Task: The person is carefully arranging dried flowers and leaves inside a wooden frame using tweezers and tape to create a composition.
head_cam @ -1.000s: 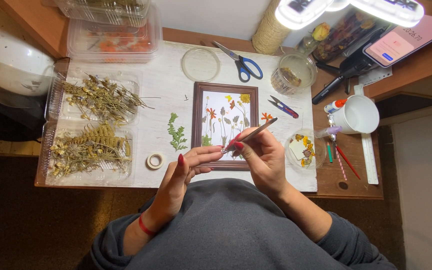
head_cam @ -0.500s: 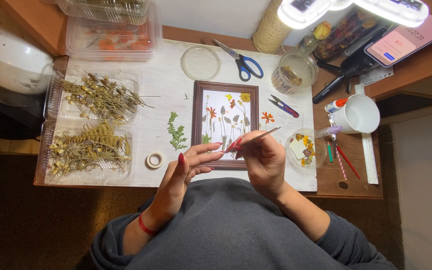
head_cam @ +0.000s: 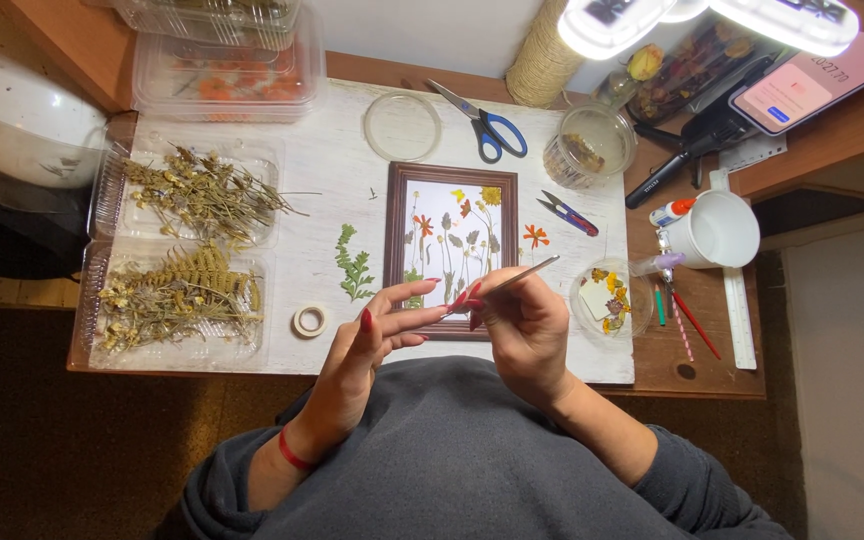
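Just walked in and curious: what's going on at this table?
A person is working with pressed flowers. The right hand holds slim metal tweezers, tips meeting the left hand's fingertips over the lower edge of a wooden frame filled with dried blooms. A green fern sprig and tape roll lie left; trays of dried plants sit farther left.

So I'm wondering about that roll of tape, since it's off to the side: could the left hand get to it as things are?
Probably yes. The tape roll lies just beside the left hand on the white board, with nothing between them.
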